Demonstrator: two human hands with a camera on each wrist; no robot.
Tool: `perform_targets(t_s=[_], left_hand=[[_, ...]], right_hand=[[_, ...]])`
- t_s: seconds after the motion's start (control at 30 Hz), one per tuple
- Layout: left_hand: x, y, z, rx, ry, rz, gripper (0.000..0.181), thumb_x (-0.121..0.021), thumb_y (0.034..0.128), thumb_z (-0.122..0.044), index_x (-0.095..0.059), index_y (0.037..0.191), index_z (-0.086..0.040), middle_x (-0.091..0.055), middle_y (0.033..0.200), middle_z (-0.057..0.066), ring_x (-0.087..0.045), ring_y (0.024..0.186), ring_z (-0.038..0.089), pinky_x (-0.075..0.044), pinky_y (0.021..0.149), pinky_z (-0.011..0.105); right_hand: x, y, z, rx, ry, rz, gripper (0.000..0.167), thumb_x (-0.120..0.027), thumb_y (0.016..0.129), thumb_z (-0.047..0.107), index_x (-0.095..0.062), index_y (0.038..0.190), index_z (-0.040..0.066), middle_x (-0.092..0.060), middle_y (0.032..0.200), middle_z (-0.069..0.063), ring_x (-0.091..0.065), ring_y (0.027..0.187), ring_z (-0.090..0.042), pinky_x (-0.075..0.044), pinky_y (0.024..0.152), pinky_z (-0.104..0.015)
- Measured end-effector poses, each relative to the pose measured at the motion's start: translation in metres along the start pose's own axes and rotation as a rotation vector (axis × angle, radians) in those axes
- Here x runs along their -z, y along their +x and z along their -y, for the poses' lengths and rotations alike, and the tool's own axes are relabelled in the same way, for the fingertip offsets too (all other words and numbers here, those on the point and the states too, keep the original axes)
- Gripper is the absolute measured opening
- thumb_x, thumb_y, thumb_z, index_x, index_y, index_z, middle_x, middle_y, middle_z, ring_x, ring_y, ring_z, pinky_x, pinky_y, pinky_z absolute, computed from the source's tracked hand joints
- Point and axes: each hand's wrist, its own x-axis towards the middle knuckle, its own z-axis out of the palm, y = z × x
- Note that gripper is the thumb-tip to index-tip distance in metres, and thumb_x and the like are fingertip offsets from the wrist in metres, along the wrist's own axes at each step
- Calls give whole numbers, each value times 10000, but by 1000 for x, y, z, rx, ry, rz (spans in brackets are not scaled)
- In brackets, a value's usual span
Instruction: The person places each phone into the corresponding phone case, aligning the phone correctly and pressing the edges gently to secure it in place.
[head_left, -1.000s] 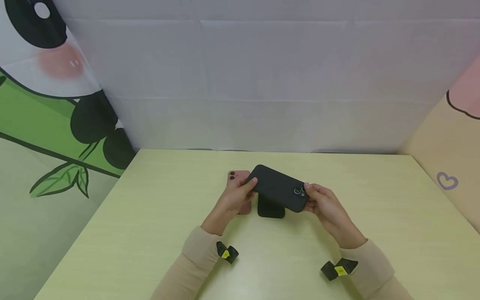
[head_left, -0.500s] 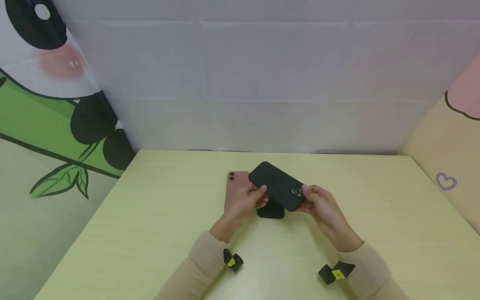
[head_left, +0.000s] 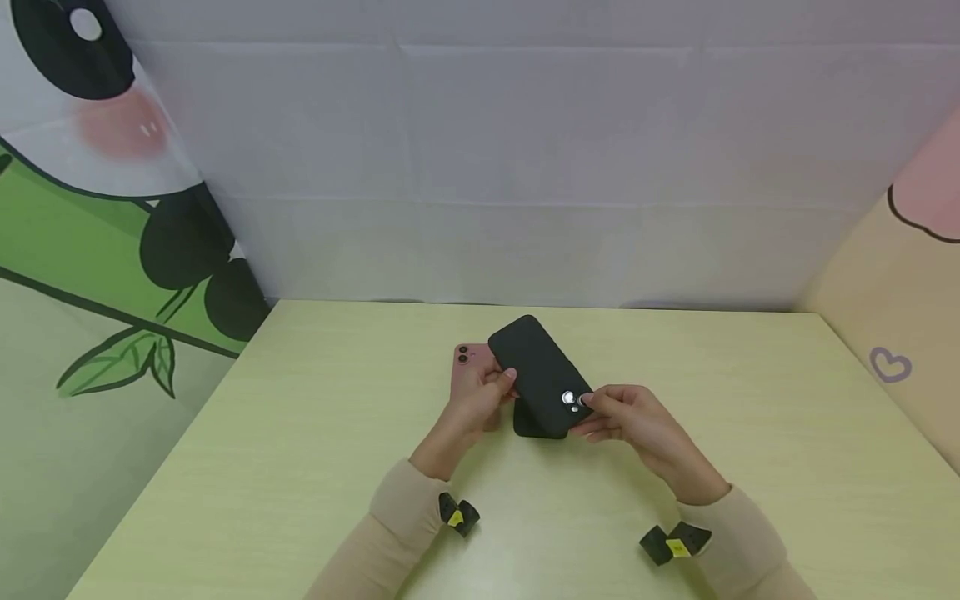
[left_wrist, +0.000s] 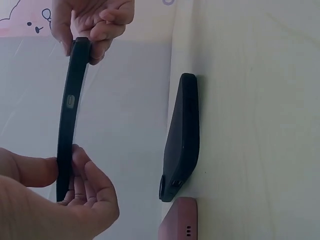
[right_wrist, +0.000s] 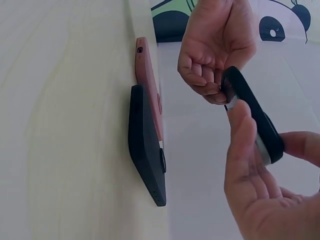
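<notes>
My left hand (head_left: pixel 472 400) and right hand (head_left: pixel 630 421) hold a black phone (head_left: pixel 536 367) above the table, camera side up and slanted. The left thumb lies on its left edge; the right hand pinches the corner by the camera lenses. In the left wrist view, the held phone (left_wrist: pixel 70 107) appears edge-on between both hands. Beneath it a second black phone (head_left: pixel 531 423) lies on the table, mostly covered in the head view. Beside that lies a pink phone (head_left: pixel 467 357), partly behind my left hand. Both lying phones (right_wrist: pixel 142 135) show whole in the right wrist view.
The pale yellow table (head_left: pixel 300 433) stretches out around the phones. A white cloth wall (head_left: pixel 525 167) stands at its far edge. Cartoon-printed panels (head_left: pixel 172 308) flank the left, and a peach panel (head_left: pixel 892 275) the right. Black wrist cameras (head_left: pixel 459 514) sit on both sleeves.
The held phone has turned clockwise to a steeper slant, its camera end shifting left and nearer. My right hand has followed leftward. The left hand went right along the phone, then back left.
</notes>
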Motion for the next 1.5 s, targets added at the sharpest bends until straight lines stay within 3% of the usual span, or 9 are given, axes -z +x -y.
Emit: perform_targets(t_s=[0.17, 0.37, 0.6, 0.7, 0.93, 1.03, 1.13, 1.27, 1.5], left_hand=[[3, 0, -2, -22, 53, 2, 102, -509, 925, -62, -532, 942, 36, -560, 723, -11, -537, 710, 140, -496, 806, 366], [3, 1, -3, -69, 115, 12, 104, -498, 931, -68, -528, 933, 32, -537, 714, -1, -528, 693, 157, -485, 726, 333], [1, 1, -3, -97, 147, 2, 129, -498, 934, -78, -500, 842, 13, -513, 684, -1, -528, 680, 160, -510, 719, 360], [0, 1, -1, -119, 156, 18, 118, -505, 934, -92, -516, 897, 19, -530, 736, 24, -556, 710, 142, -534, 738, 365], [-5, 1, 3, -91, 176, 196, 406, -533, 928, -156, -411, 1300, -50, -613, 1054, 163, -640, 764, 159, -548, 733, 317], [-8, 0, 3, -89, 191, 277, 469, -571, 905, -147, -379, 1323, -55, -622, 1084, 191, -659, 763, 177, -550, 718, 313], [-12, 0, 1, -88, 205, 320, 458, -616, 872, -125, -408, 1272, -46, -635, 994, 176, -658, 746, 164, -551, 707, 308], [-17, 1, 1, -91, 204, 325, 449, -650, 842, -96, -422, 1221, -19, -624, 882, 146, -650, 720, 147, -552, 701, 307], [-22, 7, 1, -91, 175, 290, 503, -664, 825, -70, -408, 1250, 14, -630, 913, 176, -643, 740, 147, -552, 707, 315]], right_hand=[[1, 2, -4, -9, 42, 120, 304, -502, 939, 161, -530, 1060, -117, -700, 862, -83, -688, 827, -210, -543, 757, -316], [-1, 3, -7, -3, 39, 191, 322, -532, 924, 156, -514, 1068, -131, -687, 921, -131, -685, 841, -221, -517, 815, -412], [-3, 3, -6, 17, 16, 181, 303, -556, 911, 152, -545, 1025, -129, -696, 879, -108, -684, 815, -198, -535, 781, -370], [-2, 1, -6, 36, 37, 167, 322, -551, 911, 126, -528, 1053, -163, -704, 852, -86, -686, 794, -175, -542, 758, -340], [2, 0, -7, 23, 74, 119, 389, -541, 919, 142, -496, 1123, -187, -710, 821, -50, -686, 794, -154, -541, 748, -280], [5, 1, -7, 20, 90, 93, 362, -531, 926, 144, -516, 1117, -163, -710, 817, -36, -686, 800, -151, -540, 749, -274], [11, 4, -7, 14, 106, 78, 308, -519, 930, 132, -547, 1086, -132, -709, 809, -27, -686, 792, -144, -541, 738, -266], [17, 7, -7, 2, 107, 91, 320, -507, 934, 120, -532, 1102, -151, -706, 817, -19, -684, 782, -131, -541, 727, -253], [25, 12, -7, 10, 86, 109, 352, -488, 939, 104, -490, 1115, -201, -702, 828, -19, -681, 777, -122, -539, 718, -246]])
